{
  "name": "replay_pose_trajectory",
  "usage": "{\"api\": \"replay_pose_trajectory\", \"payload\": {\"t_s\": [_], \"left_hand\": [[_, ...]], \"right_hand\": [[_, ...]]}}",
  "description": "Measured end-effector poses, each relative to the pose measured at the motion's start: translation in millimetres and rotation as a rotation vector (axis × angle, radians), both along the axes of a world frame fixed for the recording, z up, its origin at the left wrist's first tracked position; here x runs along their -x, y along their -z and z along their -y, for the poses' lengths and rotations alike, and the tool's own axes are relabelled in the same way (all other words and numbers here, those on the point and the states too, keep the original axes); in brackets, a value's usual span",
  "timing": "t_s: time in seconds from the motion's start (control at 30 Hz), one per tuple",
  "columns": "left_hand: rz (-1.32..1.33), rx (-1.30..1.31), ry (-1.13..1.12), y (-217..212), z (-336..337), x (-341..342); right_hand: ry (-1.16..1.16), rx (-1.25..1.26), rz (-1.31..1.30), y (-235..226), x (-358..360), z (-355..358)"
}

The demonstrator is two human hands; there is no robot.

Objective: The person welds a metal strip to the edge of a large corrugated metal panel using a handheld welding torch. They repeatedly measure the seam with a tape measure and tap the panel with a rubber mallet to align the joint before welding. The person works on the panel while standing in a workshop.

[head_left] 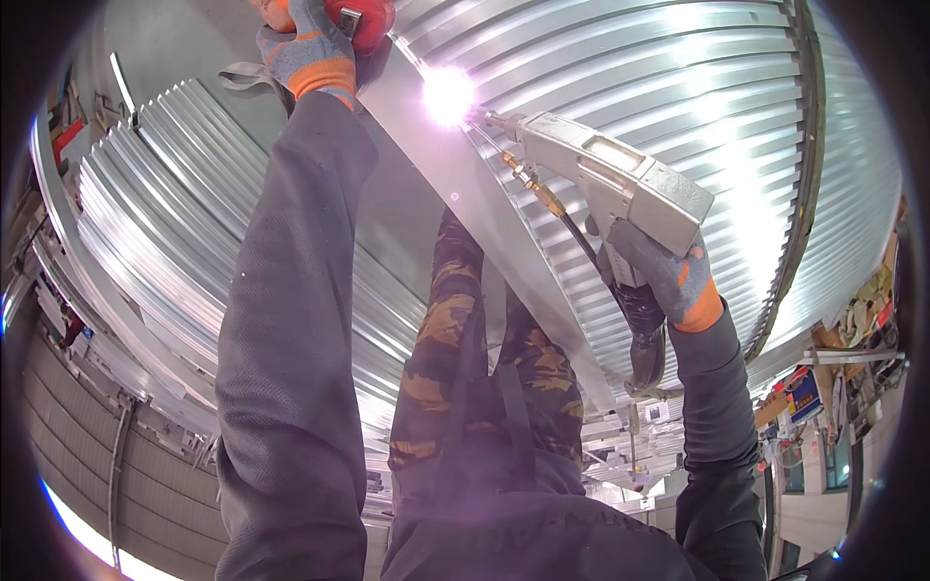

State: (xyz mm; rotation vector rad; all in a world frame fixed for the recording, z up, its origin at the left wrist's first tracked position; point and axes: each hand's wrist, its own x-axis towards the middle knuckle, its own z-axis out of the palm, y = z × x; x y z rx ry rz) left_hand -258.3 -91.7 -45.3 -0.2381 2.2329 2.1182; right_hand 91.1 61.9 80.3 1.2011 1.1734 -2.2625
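Corrugated metal shell [678,87] all round — right hand [664,276] fingers clamped on welding gun [610,174], left hand [315,48] gripping red tool [368,19].

Right hand [668,276] holds welding gun [605,179] sparking against flat strip [484,213]; left hand [310,48] grips red clamp [363,19].

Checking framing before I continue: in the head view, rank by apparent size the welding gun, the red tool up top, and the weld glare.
1. welding gun
2. red tool, partly cut off by the frame and the left hand, so unsure
3. weld glare, looks about alike
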Motion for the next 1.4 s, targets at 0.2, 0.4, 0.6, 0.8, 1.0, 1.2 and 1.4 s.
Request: {"api": "replay_pose_trajectory", "payload": {"t_s": [0.2,0.4,0.6,0.8,1.0,1.2,1.4], "left_hand": [[0.006,0.013,-0.004,-1.0,-2.3,0.6],[0.021,0.02,-0.008,-3.4,-3.2,2.2],[0.033,0.022,-0.012,-3.5,-1.8,-0.6],[0.065,0.054,-0.041,-1.1,1.4,1.3],[0.259,-0.037,-0.064,-23.7,-9.3,-10.8],[0.172,0.086,-0.071,3.1,5.1,2.0],[0.085,0.07,-0.03,6.9,8.6,1.4]], "right_hand": [[0.096,0.15,-0.008,2.4,-5.6,-4.0],[-0.055,0.01,-0.021,5.0,-14.1,-3.9],[0.086,0.124,0.02,2.3,-28.3,-5.5],[0.309,0.242,0.1,-31.8,-14.1,-14.1],[0.358,0.319,-0.079,2.6,10.5,-15.4],[0.403,0.424,-0.131,23.5,31.9,-9.9],[0.145,0.179,-0.125,23.8,40.0,-11.2]]}}
